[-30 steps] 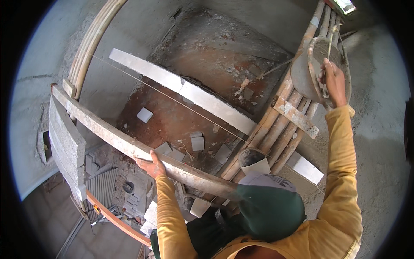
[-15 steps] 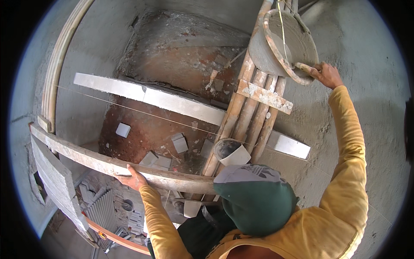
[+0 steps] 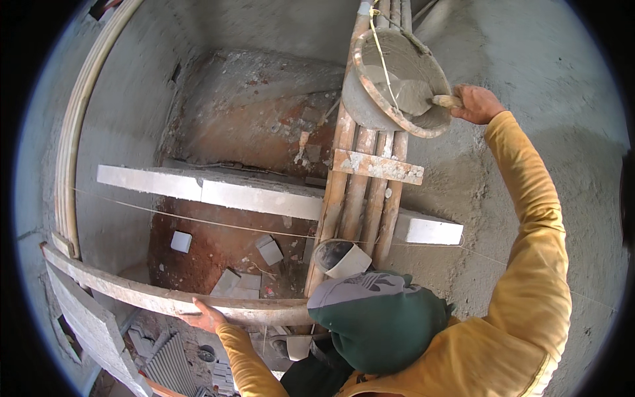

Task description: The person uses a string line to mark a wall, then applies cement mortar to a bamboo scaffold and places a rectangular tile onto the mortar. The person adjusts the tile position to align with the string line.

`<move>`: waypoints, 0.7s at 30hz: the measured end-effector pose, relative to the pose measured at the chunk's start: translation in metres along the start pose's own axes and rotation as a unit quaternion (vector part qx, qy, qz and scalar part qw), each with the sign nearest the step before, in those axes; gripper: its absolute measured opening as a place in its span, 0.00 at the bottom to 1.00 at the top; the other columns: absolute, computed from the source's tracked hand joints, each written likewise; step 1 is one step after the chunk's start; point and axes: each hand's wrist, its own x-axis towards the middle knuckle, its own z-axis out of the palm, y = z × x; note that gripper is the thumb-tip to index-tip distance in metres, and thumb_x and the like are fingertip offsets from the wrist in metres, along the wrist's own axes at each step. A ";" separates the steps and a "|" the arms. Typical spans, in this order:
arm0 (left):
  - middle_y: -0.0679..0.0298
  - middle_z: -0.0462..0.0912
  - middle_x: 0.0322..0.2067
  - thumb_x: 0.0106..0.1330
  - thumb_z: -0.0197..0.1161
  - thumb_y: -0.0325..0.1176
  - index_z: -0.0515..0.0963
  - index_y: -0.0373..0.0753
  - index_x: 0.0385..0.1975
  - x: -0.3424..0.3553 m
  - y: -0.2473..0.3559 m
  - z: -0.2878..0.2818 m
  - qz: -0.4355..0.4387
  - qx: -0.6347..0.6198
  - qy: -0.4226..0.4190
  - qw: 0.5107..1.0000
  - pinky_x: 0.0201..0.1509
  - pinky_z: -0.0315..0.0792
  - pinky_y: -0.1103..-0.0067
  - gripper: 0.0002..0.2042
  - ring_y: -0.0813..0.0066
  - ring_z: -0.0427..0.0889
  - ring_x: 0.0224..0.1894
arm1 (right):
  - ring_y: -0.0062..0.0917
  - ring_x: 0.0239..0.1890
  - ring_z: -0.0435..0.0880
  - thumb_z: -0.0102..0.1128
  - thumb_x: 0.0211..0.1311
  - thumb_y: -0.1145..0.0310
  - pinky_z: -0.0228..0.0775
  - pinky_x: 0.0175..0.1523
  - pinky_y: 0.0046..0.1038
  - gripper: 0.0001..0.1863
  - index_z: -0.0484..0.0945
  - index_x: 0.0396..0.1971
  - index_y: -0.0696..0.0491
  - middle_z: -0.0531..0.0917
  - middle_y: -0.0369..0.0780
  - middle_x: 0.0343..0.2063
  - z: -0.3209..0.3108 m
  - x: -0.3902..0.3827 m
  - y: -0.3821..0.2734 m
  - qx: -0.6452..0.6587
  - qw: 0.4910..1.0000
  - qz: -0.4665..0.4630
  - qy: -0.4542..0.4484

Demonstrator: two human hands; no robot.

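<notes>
now the right hand (image 3: 477, 104) is wrapping its fingers around a trowel's handle (image 3: 444, 101), holding outside the bucket's rim rather than over its mouth as a second ago. the trowel is leaning into the bucket (image 3: 367, 102), its wooden handle looking pale and dirty, its broad grey blade showing inside. the bucket is sitting over wooden poles (image 3: 329, 221). the left hand (image 3: 208, 317) is bracing on a long beam (image 3: 126, 283); whether its fingers are clasping underneath, i cannot tell.
</notes>
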 end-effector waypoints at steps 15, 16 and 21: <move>0.46 0.55 0.68 0.63 0.59 0.58 0.51 0.34 0.70 -0.002 0.005 0.000 0.012 -0.011 0.001 1.000 0.71 0.56 0.65 0.44 0.49 0.58 0.68 | 0.41 0.41 0.84 0.69 0.48 0.63 0.75 0.47 0.39 0.22 0.80 0.46 0.50 0.85 0.47 0.35 0.013 -0.018 -0.017 0.092 0.995 -0.046 0.011; 0.46 0.55 0.68 0.62 0.59 0.58 0.52 0.34 0.70 -0.002 0.002 -0.002 0.015 -0.019 0.019 1.000 0.71 0.56 0.66 0.44 0.50 0.58 0.69 | 0.43 0.42 0.83 0.68 0.48 0.63 0.74 0.48 0.39 0.23 0.80 0.47 0.51 0.85 0.47 0.36 0.009 -0.015 -0.011 0.154 0.987 -0.048 0.017; 0.45 0.54 0.69 0.60 0.62 0.55 0.53 0.31 0.69 0.002 -0.010 0.001 0.012 0.017 0.032 0.999 0.73 0.50 0.66 0.45 0.51 0.54 0.71 | 0.43 0.44 0.81 0.66 0.49 0.66 0.73 0.48 0.40 0.24 0.78 0.50 0.51 0.84 0.48 0.39 0.008 0.002 -0.003 0.100 0.989 0.014 0.104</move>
